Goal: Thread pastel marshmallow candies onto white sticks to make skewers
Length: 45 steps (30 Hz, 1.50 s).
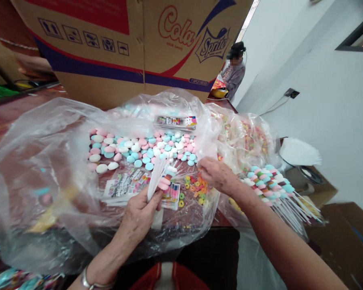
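My left hand (142, 209) is closed around a bundle of white sticks (156, 175) that point upward. Pink, brown and white candy pieces (164, 183) show beside the sticks at its fingertips. Fingers drawn together, my right hand (216, 174) is at the right edge of a pile of small coloured ring candies (196, 187), against clear plastic. What those fingers hold, if anything, is hidden. Beyond both hands lie many pink, white and blue candy discs (145, 147). Printed wrappers (127, 183) lie flat under and left of my left hand.
Clear plastic sheeting (33, 141) spreads over the table. Another stack of printed wrappers (177, 122) sits behind the discs. A large cardboard box (109, 80) stands at the back. Finished-looking candy skewers (270, 187) are piled at right, near open cartons (341, 225). A person (236, 72) is farther back.
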Motion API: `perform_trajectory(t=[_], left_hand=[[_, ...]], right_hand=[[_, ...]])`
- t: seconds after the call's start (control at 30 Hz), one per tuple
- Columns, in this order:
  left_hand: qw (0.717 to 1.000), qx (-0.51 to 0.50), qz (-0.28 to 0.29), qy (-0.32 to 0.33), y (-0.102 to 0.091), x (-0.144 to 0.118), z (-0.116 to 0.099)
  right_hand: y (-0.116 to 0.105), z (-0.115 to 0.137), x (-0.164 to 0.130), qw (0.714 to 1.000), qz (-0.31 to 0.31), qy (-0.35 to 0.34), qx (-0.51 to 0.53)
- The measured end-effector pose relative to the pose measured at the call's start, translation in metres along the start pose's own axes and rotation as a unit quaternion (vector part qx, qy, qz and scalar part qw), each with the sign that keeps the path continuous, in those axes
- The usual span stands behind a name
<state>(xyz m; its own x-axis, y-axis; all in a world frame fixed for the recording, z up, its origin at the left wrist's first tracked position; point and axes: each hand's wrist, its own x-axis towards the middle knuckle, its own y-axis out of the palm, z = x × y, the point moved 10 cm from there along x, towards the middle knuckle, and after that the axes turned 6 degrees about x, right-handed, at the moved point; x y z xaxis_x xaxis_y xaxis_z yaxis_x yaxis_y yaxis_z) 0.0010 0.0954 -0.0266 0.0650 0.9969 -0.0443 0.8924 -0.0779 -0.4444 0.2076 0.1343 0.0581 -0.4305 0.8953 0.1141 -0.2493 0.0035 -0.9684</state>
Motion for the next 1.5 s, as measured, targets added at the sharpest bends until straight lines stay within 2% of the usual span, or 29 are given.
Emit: perform_trajectory(t=[0.13, 0.2, 0.3, 0.47, 0.57, 0.67, 0.73, 0.83, 1.03, 1.1, 1.17, 1.2, 1.23, 1.27, 1.33, 1.4, 1.43, 1.5], left_hand=[[1.0, -0.005, 0.008, 0.004, 0.0, -0.001, -0.002], [1.0, -0.004, 0.005, 0.005, -0.002, -0.001, -0.004], [1.0, 0.002, 0.002, 0.004, -0.003, -0.001, -0.004], [1.0, 0.01, -0.003, 0.008, -0.004, -0.001, -0.003], [1.0, -0.001, -0.004, -0.002, -0.003, -0.001, -0.003], [1.0, -0.007, -0.004, -0.006, -0.003, -0.001, -0.005], [1.0, -0.007, 0.004, -0.004, -0.002, -0.001, -0.005], [1.0, -0.003, 0.01, -0.006, -0.002, -0.001, -0.004], [1.0, -0.003, 0.014, -0.001, -0.001, -0.001, -0.003], [1.0, -0.004, 0.009, 0.0, -0.002, -0.001, -0.004], [1.0, -0.005, 0.009, -0.004, -0.002, -0.001, -0.005], [1.0, -0.006, 0.012, -0.005, -0.002, -0.001, -0.006], [1.0, -0.005, 0.019, -0.004, -0.001, -0.001, -0.007], [1.0, -0.003, 0.028, 0.001, 0.0, -0.001, -0.009], [0.999, 0.001, 0.041, 0.015, 0.002, -0.001, -0.013], [0.999, 0.006, 0.046, 0.026, 0.003, -0.002, -0.016], [0.998, 0.007, 0.046, 0.029, 0.003, -0.002, -0.017], [0.998, 0.008, 0.043, 0.034, 0.003, -0.002, -0.019]], right_hand=[[0.019, 0.026, -0.026, 0.99, 0.124, -0.056, 0.041], [0.03, 0.041, -0.033, 0.985, 0.141, -0.093, 0.04], [0.034, 0.041, -0.022, 0.992, 0.091, -0.086, 0.003], [0.016, 0.009, 0.006, 1.0, 0.014, 0.025, -0.001], [0.017, 0.003, 0.014, 0.997, 0.028, 0.06, 0.042], [0.037, 0.003, 0.017, 0.992, 0.078, 0.092, 0.04], [0.049, 0.008, 0.019, 0.992, 0.098, 0.08, 0.014], [0.059, 0.023, 0.019, 0.994, 0.108, 0.007, -0.011], [0.046, 0.045, 0.01, 0.992, 0.062, -0.108, 0.017], [0.043, 0.041, 0.011, 0.994, 0.042, -0.091, 0.051], [0.04, 0.025, 0.015, 0.991, 0.008, -0.018, 0.132], [0.038, 0.015, 0.016, 0.978, -0.017, 0.027, 0.204], [0.036, 0.006, 0.016, 0.953, -0.042, 0.068, 0.294], [0.036, -0.002, 0.015, 0.913, -0.066, 0.102, 0.39], [0.037, -0.011, 0.013, 0.813, -0.1, 0.145, 0.555], [0.039, -0.013, 0.011, 0.732, -0.114, 0.17, 0.649], [0.039, -0.012, 0.01, 0.707, -0.119, 0.179, 0.674], [0.038, -0.011, 0.009, 0.68, -0.124, 0.184, 0.699]])
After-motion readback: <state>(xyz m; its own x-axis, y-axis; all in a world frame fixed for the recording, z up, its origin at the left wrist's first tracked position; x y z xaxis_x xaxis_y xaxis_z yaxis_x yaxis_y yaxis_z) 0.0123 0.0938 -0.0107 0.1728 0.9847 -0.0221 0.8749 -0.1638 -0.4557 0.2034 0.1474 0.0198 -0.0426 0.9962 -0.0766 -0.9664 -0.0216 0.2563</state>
